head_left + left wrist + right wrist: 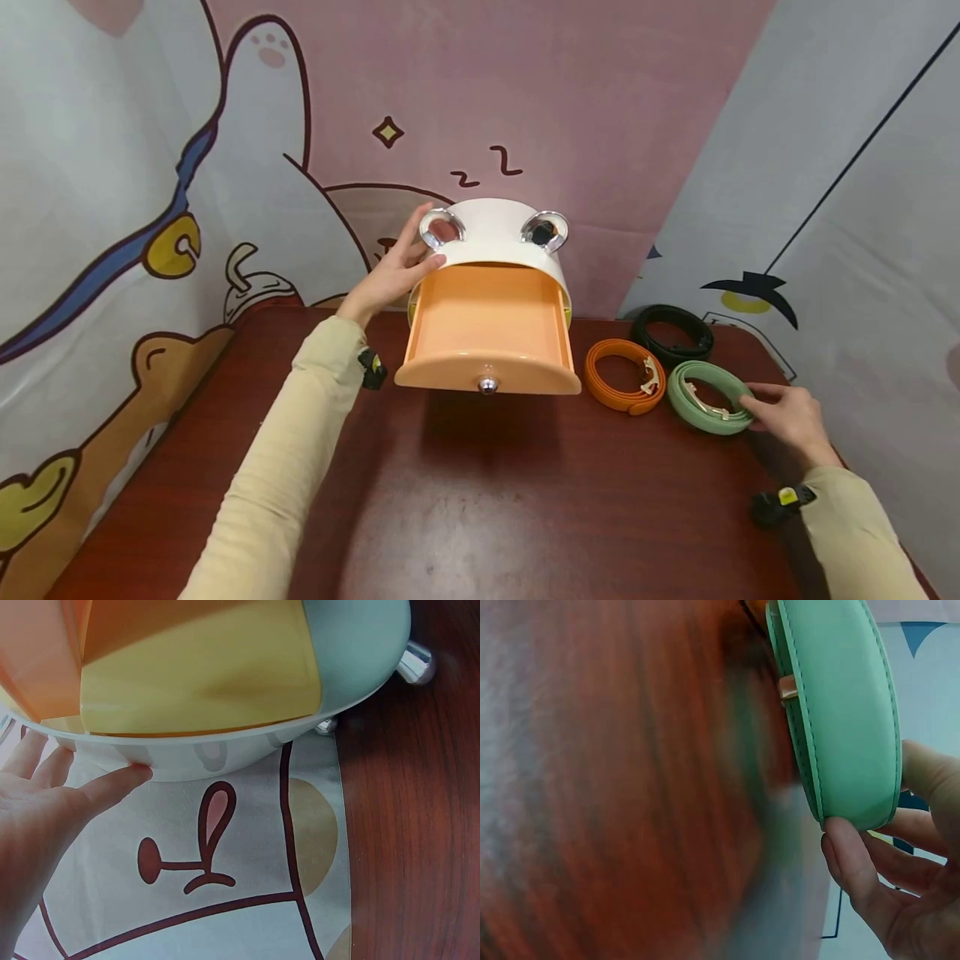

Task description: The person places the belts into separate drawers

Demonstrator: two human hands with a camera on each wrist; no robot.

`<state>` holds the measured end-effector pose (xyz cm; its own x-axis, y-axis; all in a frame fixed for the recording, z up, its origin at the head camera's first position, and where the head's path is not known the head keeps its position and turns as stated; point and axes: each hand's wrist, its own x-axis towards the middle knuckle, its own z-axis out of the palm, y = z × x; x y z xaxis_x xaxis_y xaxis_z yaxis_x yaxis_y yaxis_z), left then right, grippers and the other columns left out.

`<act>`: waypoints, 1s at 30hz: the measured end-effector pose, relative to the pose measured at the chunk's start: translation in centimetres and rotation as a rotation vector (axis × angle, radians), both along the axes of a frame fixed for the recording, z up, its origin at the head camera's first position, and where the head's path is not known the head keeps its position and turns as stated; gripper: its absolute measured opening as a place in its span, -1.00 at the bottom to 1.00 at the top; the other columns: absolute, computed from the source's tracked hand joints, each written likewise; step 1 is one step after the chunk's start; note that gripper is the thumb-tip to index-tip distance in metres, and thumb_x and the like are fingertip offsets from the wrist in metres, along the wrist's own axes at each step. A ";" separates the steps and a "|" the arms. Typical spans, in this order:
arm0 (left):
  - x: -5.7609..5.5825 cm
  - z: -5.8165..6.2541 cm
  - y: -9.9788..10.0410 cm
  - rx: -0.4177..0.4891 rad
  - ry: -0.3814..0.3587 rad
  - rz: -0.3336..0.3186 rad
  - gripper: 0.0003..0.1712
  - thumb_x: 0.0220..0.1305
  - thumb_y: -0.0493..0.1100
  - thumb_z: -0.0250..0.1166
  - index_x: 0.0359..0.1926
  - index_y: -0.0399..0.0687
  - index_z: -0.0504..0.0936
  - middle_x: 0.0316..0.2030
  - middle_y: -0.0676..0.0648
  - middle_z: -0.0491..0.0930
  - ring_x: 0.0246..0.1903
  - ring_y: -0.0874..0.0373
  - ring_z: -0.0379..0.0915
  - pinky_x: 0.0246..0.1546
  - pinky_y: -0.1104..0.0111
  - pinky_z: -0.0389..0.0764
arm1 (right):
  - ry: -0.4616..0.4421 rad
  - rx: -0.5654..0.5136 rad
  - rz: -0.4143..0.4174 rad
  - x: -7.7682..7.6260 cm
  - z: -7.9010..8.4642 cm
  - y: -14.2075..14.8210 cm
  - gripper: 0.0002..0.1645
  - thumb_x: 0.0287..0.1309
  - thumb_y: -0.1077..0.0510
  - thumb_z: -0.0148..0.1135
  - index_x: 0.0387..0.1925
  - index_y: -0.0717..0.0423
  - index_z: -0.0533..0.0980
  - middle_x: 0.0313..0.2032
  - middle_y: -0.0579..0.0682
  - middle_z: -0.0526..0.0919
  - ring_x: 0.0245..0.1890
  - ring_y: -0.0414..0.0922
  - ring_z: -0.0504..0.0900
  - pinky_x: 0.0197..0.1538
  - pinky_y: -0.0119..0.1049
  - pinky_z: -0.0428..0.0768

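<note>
My left hand [393, 271] rests against the side of a white storage box [491, 221] with two chrome rings on top. Its fingers are extended along the white shell, as the left wrist view also shows. An orange drawer [487, 312] with a round silver knob [487, 385] is pulled out of the box. At the right, my right hand [791, 417] pinches the outer edge of a rolled green belt [708, 398] with a gold buckle. In the right wrist view the green belt [847, 712] stands between thumb and fingers.
A rolled orange belt [624, 375] and a rolled black belt [671, 333] lie just left of and behind the green one. All sit on a dark red wooden table [465, 517]. A cartoon-printed cloth [570, 108] hangs behind the table and along its sides.
</note>
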<state>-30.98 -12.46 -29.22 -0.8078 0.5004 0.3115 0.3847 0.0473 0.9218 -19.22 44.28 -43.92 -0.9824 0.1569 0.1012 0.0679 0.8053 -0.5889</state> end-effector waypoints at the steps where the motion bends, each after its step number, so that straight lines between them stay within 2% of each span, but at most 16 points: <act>1: 0.0 0.0 0.0 -0.001 -0.002 0.000 -0.13 0.25 -0.27 0.09 0.36 0.40 -0.22 0.26 -0.28 0.10 0.10 -0.08 0.26 0.01 0.04 0.31 | 0.003 0.002 -0.001 0.0 0.2 0.0 -0.37 0.13 -0.03 0.12 -0.01 0.48 0.40 -0.52 0.22 0.62 -0.68 -0.13 0.60 -0.58 -0.48 0.47; 11: 0.0 0.3 0.2 0.010 0.003 -0.008 -0.13 0.25 -0.29 0.08 0.36 0.37 -0.22 0.26 -0.27 0.09 0.08 -0.09 0.27 0.00 0.03 0.32 | 0.043 0.007 0.015 -0.1 2.4 -0.7 -0.38 0.11 -0.02 0.15 -0.04 0.48 0.41 -0.53 0.22 0.62 -0.67 -0.09 0.60 -0.62 -0.40 0.48; 16: 0.0 0.4 0.1 0.004 0.014 -0.002 -0.13 0.26 -0.29 0.08 0.36 0.36 -0.22 0.25 -0.26 0.10 0.10 -0.08 0.25 0.01 0.03 0.31 | 0.046 0.040 0.025 -0.2 3.4 -1.4 -0.38 0.10 -0.05 0.15 -0.03 0.44 0.43 -0.60 0.15 0.62 -0.67 -0.08 0.60 -0.63 -0.40 0.45; 30: 0.1 0.1 0.1 0.013 0.012 -0.015 -0.13 0.26 -0.30 0.06 0.37 0.33 -0.24 0.25 -0.30 0.10 0.08 -0.10 0.27 0.01 0.04 0.31 | 0.051 0.018 0.002 -0.8 3.7 -3.8 -0.39 0.07 -0.07 0.17 -0.04 0.38 0.46 -0.65 0.07 0.61 -0.69 -0.10 0.59 -0.67 -0.37 0.44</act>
